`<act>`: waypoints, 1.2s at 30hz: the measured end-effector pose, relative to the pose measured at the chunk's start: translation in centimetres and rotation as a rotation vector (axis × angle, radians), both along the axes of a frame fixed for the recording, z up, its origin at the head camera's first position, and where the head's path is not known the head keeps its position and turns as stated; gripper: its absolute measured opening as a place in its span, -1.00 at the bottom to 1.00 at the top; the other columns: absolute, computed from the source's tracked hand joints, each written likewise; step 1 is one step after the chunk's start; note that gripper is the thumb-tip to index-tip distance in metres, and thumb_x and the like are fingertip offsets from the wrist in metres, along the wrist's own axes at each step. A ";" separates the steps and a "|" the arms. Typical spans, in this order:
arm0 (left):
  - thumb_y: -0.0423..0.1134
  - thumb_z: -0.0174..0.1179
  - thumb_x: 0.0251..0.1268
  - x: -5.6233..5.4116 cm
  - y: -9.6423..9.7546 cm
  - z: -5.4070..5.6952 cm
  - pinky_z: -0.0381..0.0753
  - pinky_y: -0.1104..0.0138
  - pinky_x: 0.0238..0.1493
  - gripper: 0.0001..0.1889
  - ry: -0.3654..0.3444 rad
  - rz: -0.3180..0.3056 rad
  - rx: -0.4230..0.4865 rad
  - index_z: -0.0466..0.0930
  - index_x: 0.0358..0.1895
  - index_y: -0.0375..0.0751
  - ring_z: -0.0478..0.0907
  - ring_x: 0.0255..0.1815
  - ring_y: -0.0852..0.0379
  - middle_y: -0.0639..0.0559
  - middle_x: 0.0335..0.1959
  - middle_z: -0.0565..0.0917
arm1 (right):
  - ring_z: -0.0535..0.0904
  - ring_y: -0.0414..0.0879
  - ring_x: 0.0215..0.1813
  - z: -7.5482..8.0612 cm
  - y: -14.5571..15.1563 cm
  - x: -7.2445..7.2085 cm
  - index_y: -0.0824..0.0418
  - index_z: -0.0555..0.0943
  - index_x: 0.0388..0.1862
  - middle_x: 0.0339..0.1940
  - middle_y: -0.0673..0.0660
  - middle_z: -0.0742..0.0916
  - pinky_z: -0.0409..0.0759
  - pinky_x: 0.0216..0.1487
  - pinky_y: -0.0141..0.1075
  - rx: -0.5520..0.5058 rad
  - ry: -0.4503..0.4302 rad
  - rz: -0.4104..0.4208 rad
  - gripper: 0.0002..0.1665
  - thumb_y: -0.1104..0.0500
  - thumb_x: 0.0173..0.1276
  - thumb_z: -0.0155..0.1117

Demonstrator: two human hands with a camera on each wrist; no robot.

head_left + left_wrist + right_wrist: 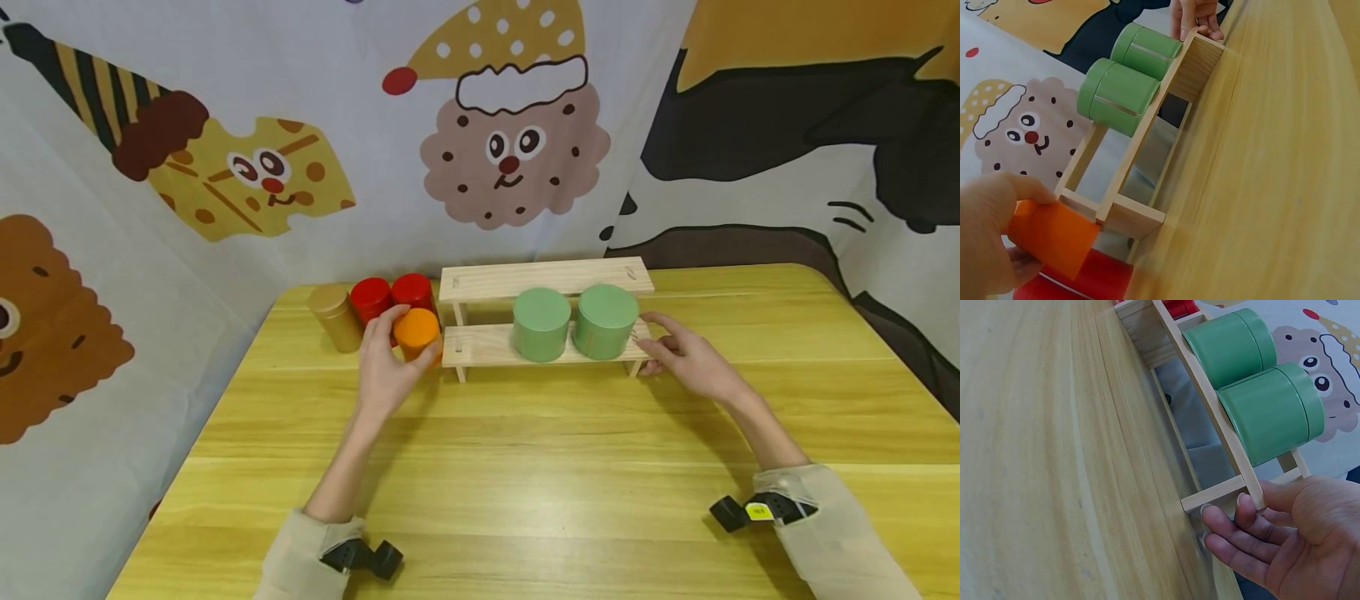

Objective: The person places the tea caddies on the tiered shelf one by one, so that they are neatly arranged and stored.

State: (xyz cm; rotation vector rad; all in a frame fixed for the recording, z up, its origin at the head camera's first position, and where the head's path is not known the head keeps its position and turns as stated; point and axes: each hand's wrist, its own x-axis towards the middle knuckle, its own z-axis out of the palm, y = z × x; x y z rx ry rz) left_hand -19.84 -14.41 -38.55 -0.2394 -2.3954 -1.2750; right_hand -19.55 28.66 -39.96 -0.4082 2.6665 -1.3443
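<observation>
My left hand (386, 367) grips an orange canister (417, 332) between thumb and fingers, beside the left end of a two-step wooden shelf (487, 346). In the left wrist view the orange canister (1054, 236) is tilted and overlaps the red canisters (1100, 275). My right hand (693, 358) pinches the right end of the lower step, and the right wrist view shows the thumb and fingertips at that board's corner. Two green canisters (542, 325) (606, 322) stand side by side on the lower step, toward its right.
Two red canisters (372, 298) (413, 290) and a gold-brown canister (335, 317) stand on the wooden table (525, 483), left of the shelf. The bare upper step (547, 279) runs along the back. A cartoon-printed cloth (360, 167) hangs behind the table.
</observation>
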 end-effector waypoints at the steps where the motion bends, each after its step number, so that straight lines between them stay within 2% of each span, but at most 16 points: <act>1: -0.32 0.49 0.07 0.0 0.0 0.1 0.49 -0.07 0.06 -0.35 0.004 0.002 0.003 0.48 0.27 -0.34 0.44 0.00 -0.14 -0.27 0.09 0.51 | 0.71 0.08 -0.22 0.0 0.0 0.0 0.42 0.00 0.60 -0.23 0.25 0.74 0.68 -0.15 -0.17 0.003 0.001 0.000 -0.28 0.12 0.67 -0.04; 8: -0.35 0.50 0.05 0.2 0.5 0.6 0.51 0.00 -0.01 -0.34 0.092 0.005 0.013 0.49 0.27 -0.36 0.45 0.02 -0.13 -0.28 0.11 0.52 | 0.72 0.09 -0.23 0.1 0.0 0.1 0.43 0.00 0.60 -0.25 0.25 0.74 0.69 -0.15 -0.17 -0.001 0.006 0.003 -0.27 0.13 0.67 -0.04; 16: -0.36 0.52 0.03 0.6 1.6 1.3 0.57 -0.02 0.05 -0.33 0.125 -0.034 0.016 0.48 0.27 -0.37 0.49 0.04 -0.15 -0.29 0.11 0.51 | 0.72 0.08 -0.22 0.0 0.1 0.0 0.42 -0.02 0.61 -0.22 0.26 0.74 0.70 -0.13 -0.15 -0.007 -0.004 0.000 -0.26 0.12 0.67 -0.04; 22: -0.35 0.52 0.02 0.4 2.3 1.6 0.53 0.04 -0.10 -0.34 0.170 -0.039 -0.003 0.49 0.25 -0.40 0.46 -0.06 -0.15 -0.30 0.08 0.54 | 0.72 0.08 -0.23 -0.1 0.1 0.0 0.42 -0.02 0.61 -0.24 0.25 0.73 0.70 -0.13 -0.15 -0.007 -0.003 -0.003 -0.26 0.11 0.67 -0.04; 25: -0.32 0.52 0.03 0.4 2.7 1.8 0.50 0.05 -0.12 -0.34 0.171 -0.042 -0.001 0.50 0.25 -0.38 0.47 -0.04 -0.14 -0.28 0.08 0.55 | 0.72 0.08 -0.24 -0.1 0.0 -0.1 0.42 0.00 0.60 -0.26 0.24 0.74 0.69 -0.15 -0.16 -0.004 0.003 -0.005 -0.27 0.12 0.66 -0.03; 32: -0.28 0.51 0.07 0.2 3.5 2.0 0.54 0.03 0.09 -0.33 0.154 -0.076 0.013 0.47 0.27 -0.38 0.50 0.09 -0.13 -0.26 0.13 0.54 | 0.72 0.07 -0.25 0.0 -0.1 -0.1 0.43 0.02 0.59 -0.28 0.24 0.75 0.70 -0.17 -0.16 -0.010 0.005 -0.008 -0.28 0.13 0.66 -0.02; 36: -0.28 0.50 0.07 0.1 3.9 2.0 0.55 0.05 0.11 -0.34 0.147 -0.090 0.029 0.47 0.27 -0.38 0.50 0.09 -0.13 -0.26 0.14 0.53 | 0.72 0.08 -0.25 0.0 -0.1 0.0 0.43 0.01 0.59 -0.28 0.24 0.74 0.70 -0.14 -0.15 -0.011 0.002 -0.006 -0.28 0.13 0.66 -0.03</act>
